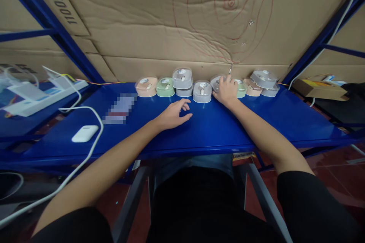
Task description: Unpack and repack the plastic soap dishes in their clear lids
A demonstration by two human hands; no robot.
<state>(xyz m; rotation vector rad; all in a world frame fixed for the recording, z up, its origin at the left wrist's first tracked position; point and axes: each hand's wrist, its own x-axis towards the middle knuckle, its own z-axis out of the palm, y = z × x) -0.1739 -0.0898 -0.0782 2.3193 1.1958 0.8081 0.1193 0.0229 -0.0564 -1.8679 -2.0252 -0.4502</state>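
— Blue metal shelf (256, 121), backed by creased brown cardboard (171, 26) scrawled with red pen rings. And on it?

— Row of small rounded cases along the back edge, up against the cardboard. Right hand (226, 91) laid over a clear-lidded grey case (215, 81) in that row, fingers spread across its top; whether truly gripped or merely pressed, cannot tell.

— And the other?

— Left hand (173, 114) resting low on bare blue surface, nearer the body, fingers loosely curled, holding nothing, well short of the row.

— Just beside the right hand?

— To its left, touching or nearly so, a white-grey case (202, 92). Beyond that, two grey cases stacked (183, 81), then a green case (165, 87), then a peach case (146, 86) at the far end. To its right, a second green case (242, 88) partly hidden by the fingers, a peach one (252, 87), and a tilted grey case (264, 78) leaning on another.

— Farther out?

— Far left of the left hand, a white earbud-style box (84, 133) with a white cable (94, 121) looping round it, and a blurred-out card (119, 108) between. White power strip (42, 93) on the neighbouring shelf. Far right, a flat cardboard carton (319, 87).
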